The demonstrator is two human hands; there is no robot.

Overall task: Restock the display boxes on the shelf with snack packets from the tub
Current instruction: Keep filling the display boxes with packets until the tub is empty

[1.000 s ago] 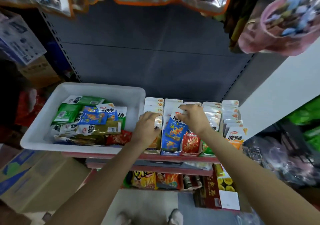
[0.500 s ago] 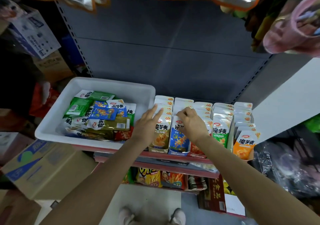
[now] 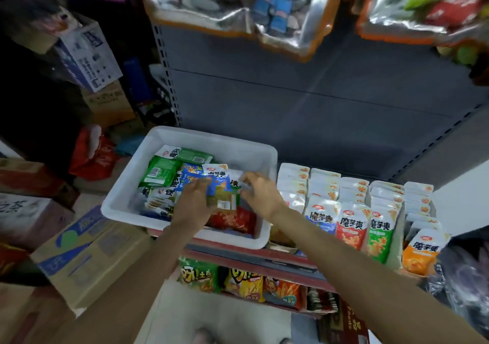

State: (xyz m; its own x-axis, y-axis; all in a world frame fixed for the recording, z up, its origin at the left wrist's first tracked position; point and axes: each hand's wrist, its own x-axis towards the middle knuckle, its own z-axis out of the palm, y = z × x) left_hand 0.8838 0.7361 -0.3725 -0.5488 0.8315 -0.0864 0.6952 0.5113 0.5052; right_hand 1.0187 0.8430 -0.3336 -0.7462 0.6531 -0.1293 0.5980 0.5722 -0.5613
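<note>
White plastic tub, glossy flat packets, left hand and right hand grips loose, empty.

Above tub: open air to the hanging bags.
Right of tub: packed display boxes touching its wall.
Left of tub: stacked cartons.

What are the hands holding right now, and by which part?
Cannot tell for sure. Both hands are over the packets in the white tub: left hand lies on the pile, right hand fingers touch a packet edge; motion blur hides any grip.
</note>
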